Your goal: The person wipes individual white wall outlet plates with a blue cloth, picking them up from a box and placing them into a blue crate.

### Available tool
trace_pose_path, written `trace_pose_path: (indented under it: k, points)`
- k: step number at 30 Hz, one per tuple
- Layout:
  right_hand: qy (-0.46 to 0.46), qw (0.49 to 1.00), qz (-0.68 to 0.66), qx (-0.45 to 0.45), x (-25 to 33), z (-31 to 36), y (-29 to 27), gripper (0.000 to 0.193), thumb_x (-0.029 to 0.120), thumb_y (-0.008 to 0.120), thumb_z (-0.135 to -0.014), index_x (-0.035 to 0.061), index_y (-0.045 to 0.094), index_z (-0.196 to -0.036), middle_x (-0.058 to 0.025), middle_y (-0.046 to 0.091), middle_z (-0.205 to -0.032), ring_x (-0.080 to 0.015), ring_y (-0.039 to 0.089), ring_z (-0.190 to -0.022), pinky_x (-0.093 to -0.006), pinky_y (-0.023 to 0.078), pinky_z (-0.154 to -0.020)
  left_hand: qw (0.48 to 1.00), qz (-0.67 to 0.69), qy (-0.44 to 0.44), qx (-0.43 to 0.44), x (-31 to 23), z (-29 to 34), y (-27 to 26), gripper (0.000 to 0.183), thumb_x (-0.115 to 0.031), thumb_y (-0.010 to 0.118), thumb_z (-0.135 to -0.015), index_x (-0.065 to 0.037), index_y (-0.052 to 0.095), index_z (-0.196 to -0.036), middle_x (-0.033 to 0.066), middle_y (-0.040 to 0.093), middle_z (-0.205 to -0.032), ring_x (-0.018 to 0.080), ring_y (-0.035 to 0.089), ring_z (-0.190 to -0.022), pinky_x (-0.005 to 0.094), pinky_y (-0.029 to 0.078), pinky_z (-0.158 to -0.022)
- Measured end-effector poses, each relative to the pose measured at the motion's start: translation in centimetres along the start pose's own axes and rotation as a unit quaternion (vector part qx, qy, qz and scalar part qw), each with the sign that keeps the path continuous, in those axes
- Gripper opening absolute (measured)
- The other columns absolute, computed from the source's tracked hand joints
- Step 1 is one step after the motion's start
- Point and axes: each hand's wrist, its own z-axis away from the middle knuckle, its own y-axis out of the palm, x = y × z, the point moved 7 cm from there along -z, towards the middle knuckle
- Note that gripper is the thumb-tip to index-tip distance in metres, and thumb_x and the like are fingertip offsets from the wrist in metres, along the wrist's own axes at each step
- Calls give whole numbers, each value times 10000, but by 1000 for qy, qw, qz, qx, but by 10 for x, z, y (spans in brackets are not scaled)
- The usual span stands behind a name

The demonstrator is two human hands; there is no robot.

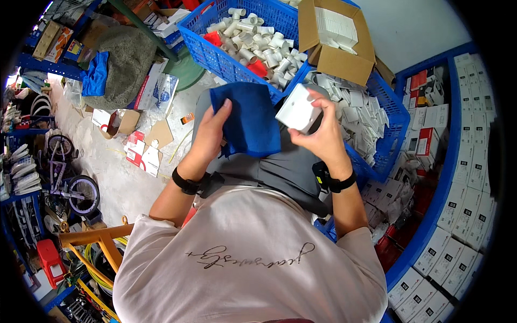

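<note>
My left hand (pixel 211 129) is closed on the edge of a dark blue cloth (pixel 251 118), which hangs spread out above my lap. Between the thumb and fingers of my right hand (pixel 327 129) is a white square plastic box (pixel 298 110), tilted, just right of the cloth. It looks like a wall switch box, though its exact kind is not plain. Grey trousers (pixel 269 175) lie beneath both hands. The fingers of my left hand are partly hidden behind the cloth.
Ahead, a blue crate (pixel 188 35) holds white pipe fittings. A cardboard box (pixel 344 64) of white plates sits over another blue crate (pixel 396 142) with similar white pieces. Stacked white cartons (pixel 463 199) line the right. Leftward are a green pole (pixel 145 29), opened cartons (pixel 126 123) and a small bicycle (pixel 81 188).
</note>
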Motion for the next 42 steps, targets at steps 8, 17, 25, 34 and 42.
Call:
trace_pose_path:
  k: [8, 17, 25, 34, 42]
  points:
    - [-112, 984, -28, 133, 41, 3, 35, 665, 98, 757, -588, 35, 411, -1153, -180, 480, -1271, -352, 456, -1189, -415, 358, -1011, 996, -10, -24, 81, 20, 1, 20, 309, -222, 495, -951, -18, 506, -1183, 40, 615, -1025, 98, 597, -884, 249, 496, -777]
    - [-25, 999, -18, 41, 17, 11, 25, 912, 152, 793, -643, -7, 263, -1368, -219, 361, -1365, -368, 382, -1243, -410, 338, -1023, 991, -90, 82, 56, 13, 1, 19, 299, -158, 606, -885, 1, 537, -1129, 21, 623, -952, 63, 573, -797, 208, 482, -662]
    - [27, 987, -156, 23, 16, 20, 39, 978, 184, 840, -613, 4, 254, -1375, -210, 396, -1308, -314, 452, -1180, -391, 403, -952, 975, -159, 74, 136, 25, 11, 28, 354, -183, 594, -897, -18, 507, -1199, -14, 584, -942, 45, 521, -793, 189, 441, -651]
    - [-30, 998, 25, 50, 31, 9, 24, 960, 140, 761, -597, -39, 230, -1376, -222, 475, -1237, -386, 465, -1104, -431, 353, -976, 994, -27, -30, 106, 4, 2, 16, 356, -170, 472, -949, -19, 464, -1271, 45, 550, -1194, 126, 554, -1028, 276, 457, -879]
    - [-3, 999, 39, 3, 26, 2, 9, 1013, 156, 791, -547, -53, 228, -1363, -192, 529, -1194, -354, 489, -1096, -417, 392, -940, 888, -339, 169, 260, 6, 16, 49, 535, 75, 440, -811, 1, 405, -1339, 129, 320, -1450, 256, 204, -1381, 346, 164, -1112]
